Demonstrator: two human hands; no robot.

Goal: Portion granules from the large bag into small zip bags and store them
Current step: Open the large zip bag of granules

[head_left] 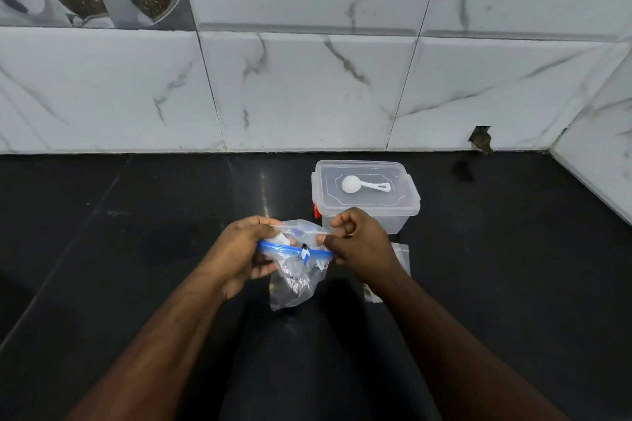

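Pinching the blue zip strip at either end, the left hand (244, 251) and right hand (359, 243) held the large bag (295, 270) above the bench (136, 215); its thin, limp, slippery film looked best gripped by that stiffer strip.

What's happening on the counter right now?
A person holds a clear zip bag with a blue slider strip above the black counter. The left hand grips the strip's left end, the right hand pinches its right end. Behind the bag sits a lidded plastic box with a white scoop lying on its lid. Small bags lie flat under the right wrist.
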